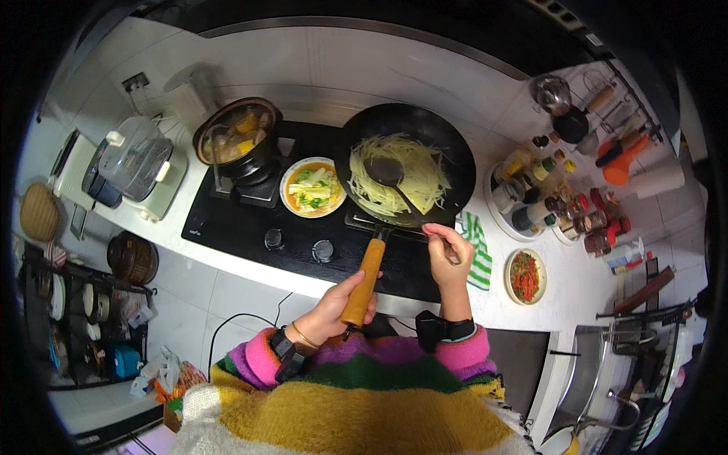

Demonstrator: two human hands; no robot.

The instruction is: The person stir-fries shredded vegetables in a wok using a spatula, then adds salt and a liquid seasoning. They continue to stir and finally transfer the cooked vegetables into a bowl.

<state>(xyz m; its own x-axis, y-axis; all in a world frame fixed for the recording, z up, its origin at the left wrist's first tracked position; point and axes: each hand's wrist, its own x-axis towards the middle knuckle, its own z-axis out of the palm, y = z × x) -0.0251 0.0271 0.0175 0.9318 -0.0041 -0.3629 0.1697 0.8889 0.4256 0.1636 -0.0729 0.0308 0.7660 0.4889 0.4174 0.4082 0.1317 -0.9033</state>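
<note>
My left hand is wrapped around the wooden handle of a black wok on the right side of the cooktop. In my right hand is the thin shaft of a dark ladle. The ladle's bowl rests on pale shredded vegetable strips, likely potato, spread over the bottom of the wok. Left of the wok, a white plate on the cooktop holds cooked leafy cabbage in an orange-brown sauce.
A dark clay pot of soup with corn stands on the back-left burner. To the right are a striped cloth, a bowl of chopped red and green peppers and a turntable of bottles. A food steamer sits at left.
</note>
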